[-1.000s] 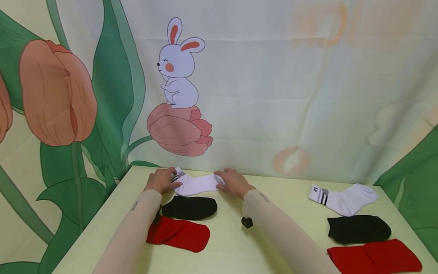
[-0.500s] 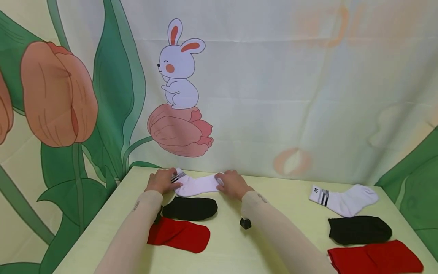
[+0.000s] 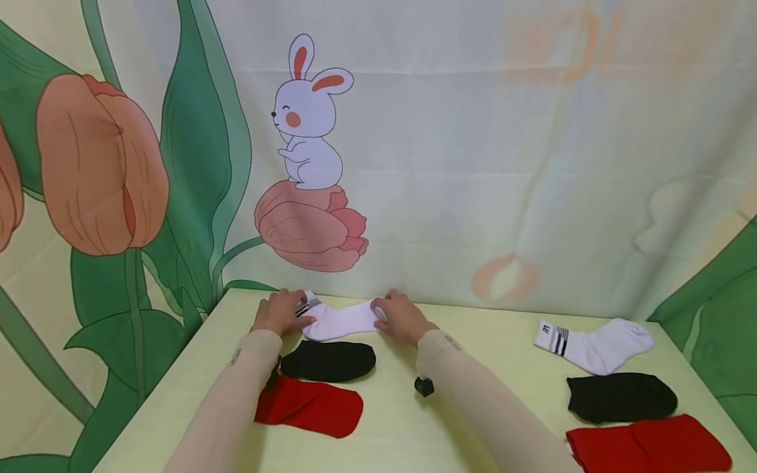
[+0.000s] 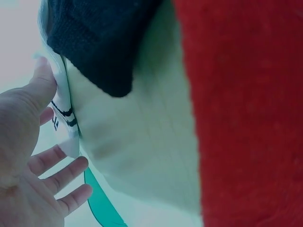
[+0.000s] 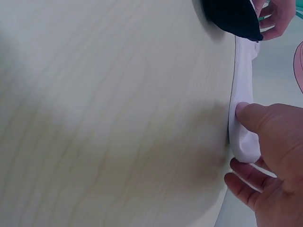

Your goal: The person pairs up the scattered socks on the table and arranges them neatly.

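Pale-yellow wood-grain table (image 3: 473, 420): two columns of socks, well apart — same colour order, presumably so matches face each other. Nearest, flat red fabric socks (image 3: 313, 406). Farthest, white knit socks with black cuff stripes: right-hand white sock (image 3: 612, 345), and left-hand white sock (image 3: 345, 320) near the back edge. Between, slim black ankle socks (image 3: 331, 361). Left hand (image 3: 276, 314): thumb and fingers round the left-hand white sock's cuff. Right hand (image 3: 408, 318): same on its toe — likely keeping it straight (light grips, I'd guess).
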Demonstrator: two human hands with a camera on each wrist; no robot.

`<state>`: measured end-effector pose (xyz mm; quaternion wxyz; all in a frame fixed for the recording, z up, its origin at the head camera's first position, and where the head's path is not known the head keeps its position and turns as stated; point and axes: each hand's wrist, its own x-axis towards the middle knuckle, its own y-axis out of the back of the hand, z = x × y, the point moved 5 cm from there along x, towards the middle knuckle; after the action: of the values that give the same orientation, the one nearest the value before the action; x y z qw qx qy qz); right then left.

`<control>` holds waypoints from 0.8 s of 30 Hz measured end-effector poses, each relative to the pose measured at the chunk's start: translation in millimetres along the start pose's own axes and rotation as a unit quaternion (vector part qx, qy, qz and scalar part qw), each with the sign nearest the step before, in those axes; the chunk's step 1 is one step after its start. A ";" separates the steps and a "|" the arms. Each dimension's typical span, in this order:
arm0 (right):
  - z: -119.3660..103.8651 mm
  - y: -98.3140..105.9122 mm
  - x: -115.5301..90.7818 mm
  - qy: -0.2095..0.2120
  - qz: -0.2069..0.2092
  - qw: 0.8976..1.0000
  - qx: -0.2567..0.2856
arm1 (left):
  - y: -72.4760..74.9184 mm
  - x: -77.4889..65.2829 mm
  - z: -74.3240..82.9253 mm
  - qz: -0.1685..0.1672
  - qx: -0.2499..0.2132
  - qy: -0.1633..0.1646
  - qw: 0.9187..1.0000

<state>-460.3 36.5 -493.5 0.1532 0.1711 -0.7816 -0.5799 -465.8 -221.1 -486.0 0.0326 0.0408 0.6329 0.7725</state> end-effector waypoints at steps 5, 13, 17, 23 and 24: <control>0.4 4.4 0.6 0.016 0.013 1.000 0.019 | 3.1 0.7 2.6 0.011 0.004 -0.003 1.000; 1.0 11.5 0.0 0.032 0.045 0.998 0.019 | 6.0 2.8 5.9 0.023 0.011 -0.015 1.000; -1.2 13.7 -1.6 0.024 0.046 0.999 0.016 | 8.0 2.7 7.5 0.032 0.010 -0.026 0.999; -2.4 13.6 0.4 0.016 0.040 0.999 0.023 | 10.6 3.4 5.6 0.045 0.005 -0.030 0.999; -2.7 13.8 1.1 0.020 0.041 0.999 0.022 | 11.3 3.4 4.9 0.046 0.005 -0.031 0.998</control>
<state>-461.3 37.5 -479.4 0.1886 0.1539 -0.7971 -0.5526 -468.7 -218.1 -473.9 0.0161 0.0940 0.6328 0.7684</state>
